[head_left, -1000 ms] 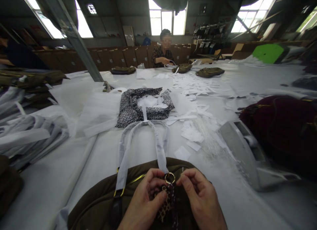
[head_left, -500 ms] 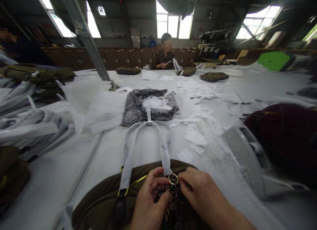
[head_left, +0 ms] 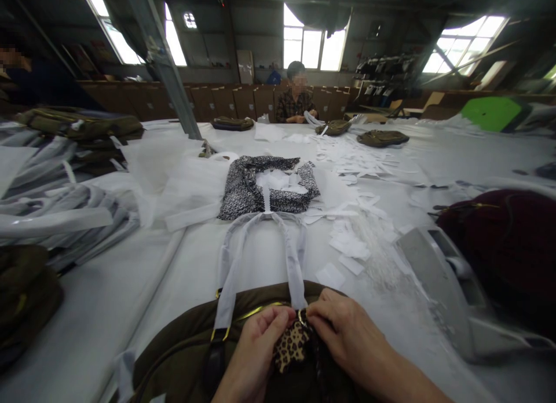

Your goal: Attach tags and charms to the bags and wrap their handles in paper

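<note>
An olive-green bag (head_left: pixel 182 339) lies in front of me, its white-wrapped handles (head_left: pixel 230 287) stretched away from me. At the base of the right handle hangs a gold ring (head_left: pixel 301 317) with a leopard-print charm (head_left: pixel 292 348) and a dark strap below. My left hand (head_left: pixel 260 342) pinches at the ring's left side, thumb against forefinger. On the other side, my right hand (head_left: pixel 343 328) grips the ring between thumb and fingertips. My fingers cover part of the ring.
A black-and-white patterned bag (head_left: pixel 243 186) holding white paper lies beyond the handles. Paper scraps (head_left: pixel 350 241) are scattered to its right. Wrapped straps (head_left: pixel 78 218) pile up at left. A grey device (head_left: pixel 438 281) and a maroon bag (head_left: pixel 499 241) stand at right. A person (head_left: pixel 296 96) sits across the table.
The ring has turned from facing me to nearly edge-on. My left fingers have closed into a pinch beside it, and the leopard-print charm shows more fully.
</note>
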The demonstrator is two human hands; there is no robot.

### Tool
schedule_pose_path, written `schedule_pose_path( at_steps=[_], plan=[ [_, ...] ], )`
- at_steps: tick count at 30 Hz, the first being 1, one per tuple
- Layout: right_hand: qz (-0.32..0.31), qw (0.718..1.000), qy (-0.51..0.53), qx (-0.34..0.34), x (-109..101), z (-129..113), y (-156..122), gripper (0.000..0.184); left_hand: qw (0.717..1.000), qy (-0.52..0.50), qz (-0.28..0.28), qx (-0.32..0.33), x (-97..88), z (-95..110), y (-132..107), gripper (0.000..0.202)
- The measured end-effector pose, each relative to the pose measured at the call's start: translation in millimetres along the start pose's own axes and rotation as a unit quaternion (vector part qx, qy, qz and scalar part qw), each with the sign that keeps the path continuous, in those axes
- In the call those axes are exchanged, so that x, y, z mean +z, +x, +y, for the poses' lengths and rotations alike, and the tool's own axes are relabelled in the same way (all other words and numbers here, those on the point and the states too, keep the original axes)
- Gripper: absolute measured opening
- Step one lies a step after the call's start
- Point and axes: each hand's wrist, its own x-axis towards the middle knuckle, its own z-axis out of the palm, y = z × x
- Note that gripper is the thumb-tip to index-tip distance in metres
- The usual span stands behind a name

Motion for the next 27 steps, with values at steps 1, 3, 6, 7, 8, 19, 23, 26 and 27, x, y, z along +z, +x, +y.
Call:
schedule_pose_path(
  at_steps=[1,3,6,7,8,19,23,26,27],
  plan=[
    [0.003,1.0,0.02,0.002,2,1,-1,0.024,1.0,-0.01,-0.008,-0.013,-0.1,0,0,0.032],
    [0.011,0.999,0.049,0.008,5,3,-2,0.023,0.999,-0.024,-0.024,-0.03,0.1,0,1,0.031],
    [0.024,0.997,0.075,0.024,9,5,-3,0.021,0.999,0.017,-0.028,-0.029,-0.8,-2,3,0.035],
    [0.027,0.996,0.081,0.029,11,5,-3,0.02,0.998,0.043,-0.028,-0.027,-2.0,-3,4,0.038],
    [0.03,0.995,0.087,0.031,12,5,-4,0.02,0.997,0.065,-0.028,-0.026,-3.7,-4,6,0.04],
    [0.083,0.975,0.207,0.008,11,5,-4,0.013,0.947,0.291,-0.009,0.137,-3.7,4,2,0.026],
    [0.046,0.958,0.281,-0.037,1,-1,1,0.011,0.874,0.391,0.018,0.287,2.3,14,-8,0.019],
    [0.013,0.95,0.312,-0.03,2,-4,3,0.014,0.895,0.359,0.006,0.265,1.8,13,-8,0.021],
    [0.008,0.946,0.325,-0.012,4,-3,2,0.014,0.906,0.342,0.005,0.248,1.1,12,-7,0.024]
  ],
)
